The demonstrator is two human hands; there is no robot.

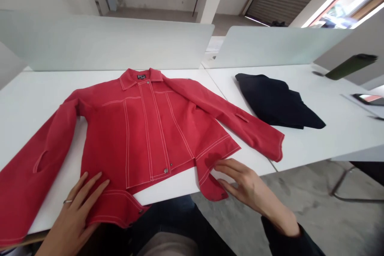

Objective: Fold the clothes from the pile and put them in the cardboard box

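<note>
A red denim-like jacket with white contrast stitching lies spread face up on a white table, its sleeves stretched out to both sides. My left hand, wearing a ring, rests with fingers apart on the jacket's lower hem, near the table's front edge. My right hand is at the opposite front corner, its fingertips against the hem by a snap button. Whether those fingers pinch the fabric is hard to see.
A folded black garment lies to the right of the jacket's sleeve. Beyond it are a dark green cylindrical object and a phone-like device. Frosted divider panels stand along the table's far side. A concrete floor lies beyond the near edge.
</note>
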